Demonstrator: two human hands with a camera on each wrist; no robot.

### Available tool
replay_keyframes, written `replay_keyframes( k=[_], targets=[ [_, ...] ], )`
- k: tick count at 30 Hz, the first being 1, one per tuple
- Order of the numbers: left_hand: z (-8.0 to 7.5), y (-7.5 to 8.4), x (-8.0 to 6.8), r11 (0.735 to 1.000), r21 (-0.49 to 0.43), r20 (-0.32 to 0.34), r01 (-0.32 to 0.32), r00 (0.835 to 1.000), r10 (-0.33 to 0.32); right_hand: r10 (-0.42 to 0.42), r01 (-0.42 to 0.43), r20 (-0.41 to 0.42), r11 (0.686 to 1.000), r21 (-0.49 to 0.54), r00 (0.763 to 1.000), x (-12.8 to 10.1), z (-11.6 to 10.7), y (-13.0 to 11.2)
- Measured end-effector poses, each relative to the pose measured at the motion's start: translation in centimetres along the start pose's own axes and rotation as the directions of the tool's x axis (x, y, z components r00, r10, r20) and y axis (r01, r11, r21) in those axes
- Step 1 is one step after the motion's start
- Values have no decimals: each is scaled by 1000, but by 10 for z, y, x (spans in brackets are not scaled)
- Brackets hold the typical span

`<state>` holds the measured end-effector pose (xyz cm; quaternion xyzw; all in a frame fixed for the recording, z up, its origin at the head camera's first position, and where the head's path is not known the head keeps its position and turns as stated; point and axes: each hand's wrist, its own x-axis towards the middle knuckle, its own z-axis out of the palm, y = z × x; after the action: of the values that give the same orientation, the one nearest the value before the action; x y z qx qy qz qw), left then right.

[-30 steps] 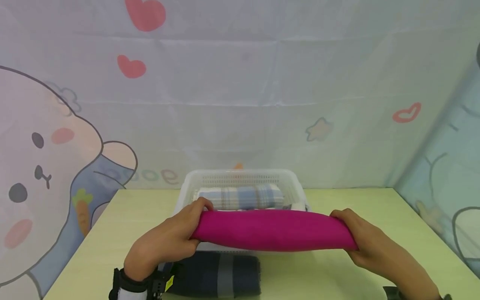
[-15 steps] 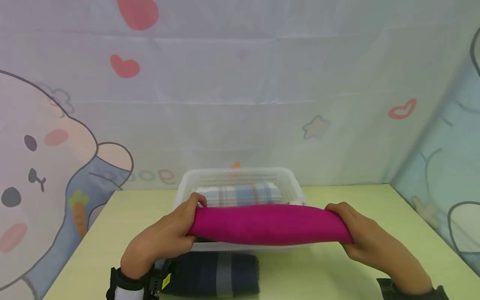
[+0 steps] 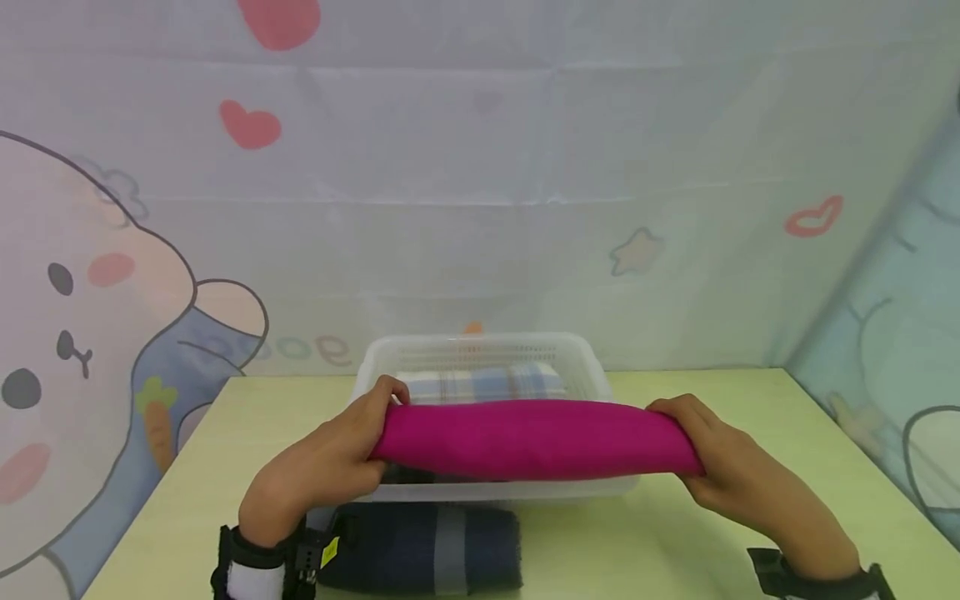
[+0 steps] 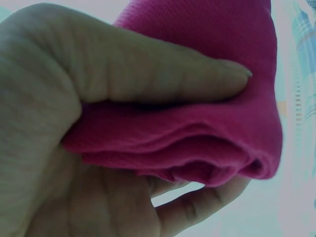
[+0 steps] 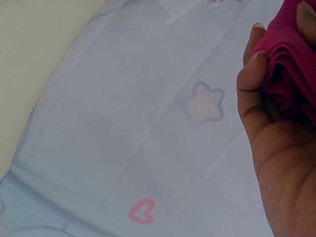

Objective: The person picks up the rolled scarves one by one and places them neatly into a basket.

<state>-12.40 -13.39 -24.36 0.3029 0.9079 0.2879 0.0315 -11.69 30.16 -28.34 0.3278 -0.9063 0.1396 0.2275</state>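
In the head view, a person grips a rolled magenta cloth (image 3: 536,440) by both ends, the fingers of the left hand (image 3: 330,458) clamped on one end and those of the right hand (image 3: 731,462) on the other. The roll stretches between the two sets of fingers, seen across the opening of a white plastic basket (image 3: 487,492). Just beyond the fingers, a white-and-blue plaid cloth (image 3: 480,385) lies in the basket; something dark (image 3: 408,474) shows inside, just below the left fingers. Nearer the person, below the left fingers, a dark blue roll with a grey stripe (image 3: 405,550) rests on the pale table (image 3: 660,550). A printed backdrop (image 3: 480,250) rises behind.

In the left wrist view, the thumb (image 4: 173,79) presses along the cloth's upper side while the other fingers curl beneath, the folded layers of its end showing between them.

In the right wrist view, the right fingers wrap the opposite end at the frame's edge, its layers exposed, with the backdrop's star (image 5: 203,103) beside them.
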Motion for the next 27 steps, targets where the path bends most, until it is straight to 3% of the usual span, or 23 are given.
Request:
replay_keyframes(
  k=[5,11,20,27],
  targets=[
    [-3,-3,-1,1000,4,-8,26,1000,-26,9,-9,5,1000,7,1000,4,2,0],
    [-6,-7,-1,1000,8,-40,-4,999,4,3,-3,0,1000,9,1000,10,4,0],
    [-6,-16,2,999,36,-147,-15,989,20,30,-29,-11,999,45,999,19,8,0],
    [-3,-23,3,999,51,-179,-16,984,25,56,-56,-6,996,63,998,23,12,3]
  ],
)
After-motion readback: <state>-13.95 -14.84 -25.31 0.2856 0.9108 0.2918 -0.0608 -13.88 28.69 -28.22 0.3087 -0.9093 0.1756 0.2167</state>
